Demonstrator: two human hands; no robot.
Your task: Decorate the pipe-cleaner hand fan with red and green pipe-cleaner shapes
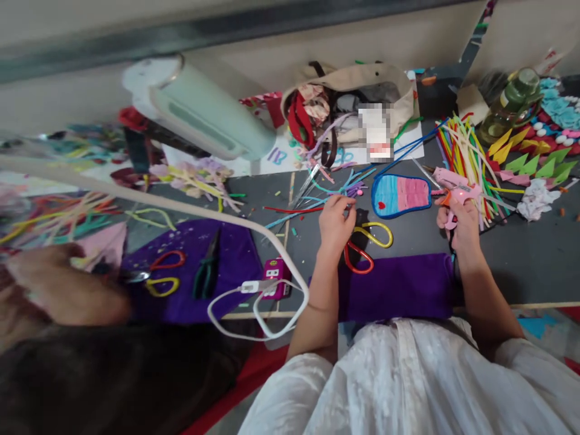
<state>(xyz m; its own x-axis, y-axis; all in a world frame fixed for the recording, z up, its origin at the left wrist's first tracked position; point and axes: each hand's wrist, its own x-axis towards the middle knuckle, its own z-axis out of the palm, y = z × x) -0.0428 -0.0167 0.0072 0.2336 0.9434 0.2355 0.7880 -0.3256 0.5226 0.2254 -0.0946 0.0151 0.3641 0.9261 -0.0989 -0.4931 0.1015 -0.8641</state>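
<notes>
My right hand (463, 225) is wrapped round the handle of a pink hot glue gun (457, 186), whose nozzle points left at the edge of a flat craft piece (401, 197). That piece has blue and pink stripes, a dark blue rim and a small red heart, and it lies on the table. My left hand (336, 223) is to its left with curled fingers, beside blue and purple pipe cleaners (348, 188). Whatever it pinches is hidden. Scissors with red and yellow handles (379, 234) lie between my hands, by a folded purple cloth (394, 287).
A white cable (254, 226) loops past my left forearm to a pink power strip (272, 279). At left, a co-worker's blurred hand (67, 284) is near pliers (207, 269) and scissors (164, 286). A fabric basket (403, 96), bottle (514, 103) and pipe cleaner bundle (466, 163) stand behind.
</notes>
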